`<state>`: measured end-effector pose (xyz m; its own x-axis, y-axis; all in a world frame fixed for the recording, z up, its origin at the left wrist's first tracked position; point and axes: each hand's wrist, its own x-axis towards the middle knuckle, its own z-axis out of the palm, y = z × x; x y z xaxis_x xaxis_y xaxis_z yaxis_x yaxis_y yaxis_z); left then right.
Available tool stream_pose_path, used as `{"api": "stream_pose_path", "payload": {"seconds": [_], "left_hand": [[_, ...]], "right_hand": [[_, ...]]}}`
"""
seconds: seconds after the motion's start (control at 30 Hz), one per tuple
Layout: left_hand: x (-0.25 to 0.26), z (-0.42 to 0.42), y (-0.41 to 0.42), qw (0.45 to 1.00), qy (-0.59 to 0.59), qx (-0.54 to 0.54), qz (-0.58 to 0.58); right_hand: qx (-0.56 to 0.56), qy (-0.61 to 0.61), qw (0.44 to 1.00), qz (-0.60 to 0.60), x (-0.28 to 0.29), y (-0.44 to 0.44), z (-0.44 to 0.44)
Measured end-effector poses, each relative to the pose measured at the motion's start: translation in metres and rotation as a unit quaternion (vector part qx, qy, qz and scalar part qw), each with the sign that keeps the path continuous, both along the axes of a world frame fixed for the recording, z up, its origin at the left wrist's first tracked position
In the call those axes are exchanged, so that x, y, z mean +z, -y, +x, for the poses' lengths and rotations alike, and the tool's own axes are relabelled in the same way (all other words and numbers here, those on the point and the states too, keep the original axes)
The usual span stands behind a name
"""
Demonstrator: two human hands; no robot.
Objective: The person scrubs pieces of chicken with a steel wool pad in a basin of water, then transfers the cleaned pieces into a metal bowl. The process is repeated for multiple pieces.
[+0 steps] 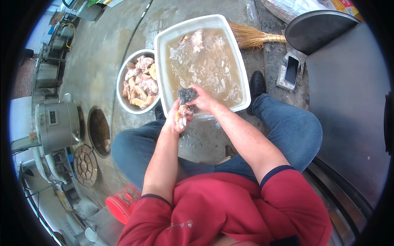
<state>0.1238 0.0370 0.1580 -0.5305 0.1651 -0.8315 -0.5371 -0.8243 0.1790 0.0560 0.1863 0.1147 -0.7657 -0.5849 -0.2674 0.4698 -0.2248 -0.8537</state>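
Observation:
A piece of raw meat with bone [182,117] is gripped in my left hand [173,121], over the near edge of a large white plastic tub [160,55]. My right hand [204,100] holds a steel wool scouring pad [187,95] against the upper end of that piece. Cloudy brownish water [203,70] fills much of the tub. Another chunk of meat [198,40] breaks the surface near its far side. Left of the tub stands a round metal basin [120,92] heaped with several meat pieces [141,81].
A straw broom [251,35] lies behind the tub at right. A smartphone [291,70] rests on a block [281,80] beside a metal panel [344,92]. At left are an open floor hole [99,130], its round cover [85,166] and a red bucket [118,204]. A hose [135,30] crosses the floor.

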Motion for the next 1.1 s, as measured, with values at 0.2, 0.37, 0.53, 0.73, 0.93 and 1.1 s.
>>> {"api": "stream_pose_path", "payload": {"seconds": [0.2, 0.37, 0.53, 0.73, 0.93, 1.1], "left_hand": [[-0.003, 0.010, 0.010, 0.998, 0.027, -0.053, -0.006], [-0.012, 0.017, 0.018, 0.997, -0.028, -0.058, 0.051], [-0.012, 0.018, 0.011, 0.986, -0.047, -0.116, 0.111], [-0.005, 0.012, 0.023, 0.981, -0.082, -0.093, 0.149], [-0.012, 0.022, 0.025, 0.973, -0.093, -0.038, 0.209], [-0.005, 0.012, 0.016, 0.981, -0.113, -0.061, 0.146]], "right_hand": [[-0.049, -0.116, 0.985, 0.114, -0.009, 0.006, 0.010], [-0.090, -0.146, 0.975, 0.140, -0.005, 0.010, 0.015], [-0.136, -0.138, 0.965, 0.175, -0.013, 0.011, 0.010], [-0.011, 0.119, 0.991, -0.063, 0.010, -0.013, -0.021], [-0.006, -0.110, 0.994, -0.017, -0.004, 0.008, -0.004], [-0.080, 0.080, 0.993, -0.026, 0.005, 0.010, -0.012]]}}
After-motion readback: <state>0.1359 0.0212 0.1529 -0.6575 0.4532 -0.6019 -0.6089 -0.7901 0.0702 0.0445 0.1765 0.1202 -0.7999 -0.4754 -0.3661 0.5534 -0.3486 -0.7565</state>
